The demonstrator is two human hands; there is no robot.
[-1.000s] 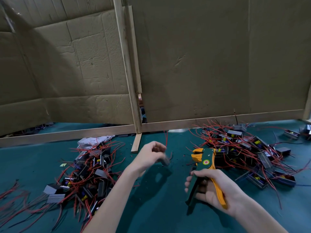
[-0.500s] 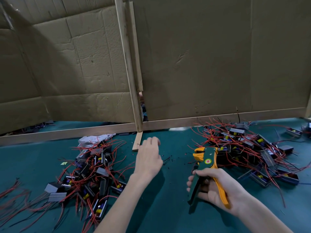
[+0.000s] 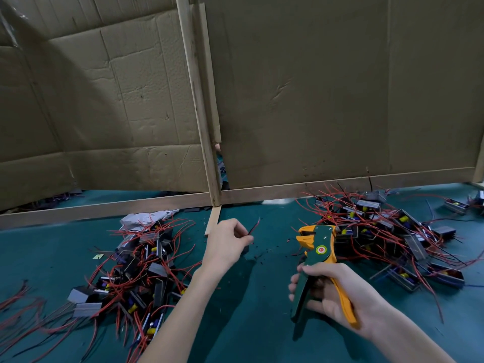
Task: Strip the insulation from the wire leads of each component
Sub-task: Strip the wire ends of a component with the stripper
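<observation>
Matt cloth table [image 3: 248, 323], creased cardboard wall [image 3: 314, 100], bare wood batten [image 3: 199, 100]; smooth plastic wire stripper [image 3: 318, 247]

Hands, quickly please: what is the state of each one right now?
Left hand: pinching the wire leads of a mostly hidden component.
Right hand: gripping the green-and-orange wire stripper by its handles.

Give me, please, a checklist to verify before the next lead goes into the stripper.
1. The right hand grips the stripper: ok.
2. The left hand holds the red and black leads, which stick out beyond it: ok.
3. The leads are inside the head of the stripper: not ok, they are apart from it.
4. The jaws of the stripper are open: cannot tell.
5. The ends of the leads are already bare: cannot tell, too small.
</observation>
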